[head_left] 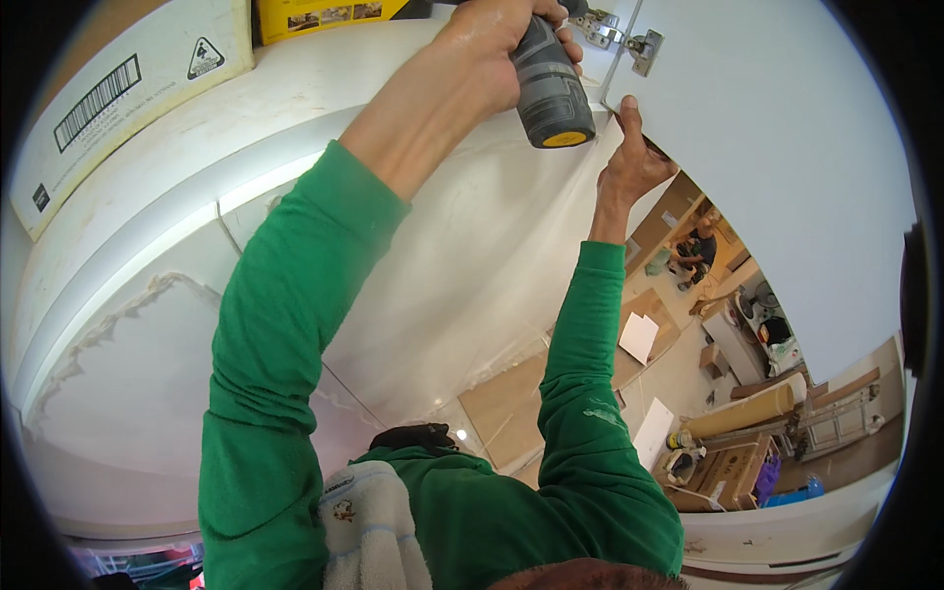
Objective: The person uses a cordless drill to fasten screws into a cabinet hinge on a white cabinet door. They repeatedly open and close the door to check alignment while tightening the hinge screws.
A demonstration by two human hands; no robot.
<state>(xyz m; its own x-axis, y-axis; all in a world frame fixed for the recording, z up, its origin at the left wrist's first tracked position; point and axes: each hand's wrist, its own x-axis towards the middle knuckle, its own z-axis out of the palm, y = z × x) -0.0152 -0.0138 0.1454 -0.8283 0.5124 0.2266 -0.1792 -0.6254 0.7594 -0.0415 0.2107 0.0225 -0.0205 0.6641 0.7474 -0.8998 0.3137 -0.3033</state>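
Observation:
My left hand [492, 49] is wrapped round a dark grey cordless drill [553, 93] with a yellow end, raised at the top of the view. The drill's tip is hidden behind the hand and the top edge. Just right of it, metal hinges [644, 51] sit at the edge of a large white cabinet door [787, 197]. My right hand [634, 162] grips that door's near corner, thumb up against its face. Its other fingers are partly hidden by the panel.
A white carton [128, 98] and a yellow-black box [329, 18] stand on the white surface [324, 79] at upper left. Down at right, the floor holds a cardboard box [723, 477], a brown roll [742, 411] and white panels [639, 337]. Another person [696, 254] crouches farther off.

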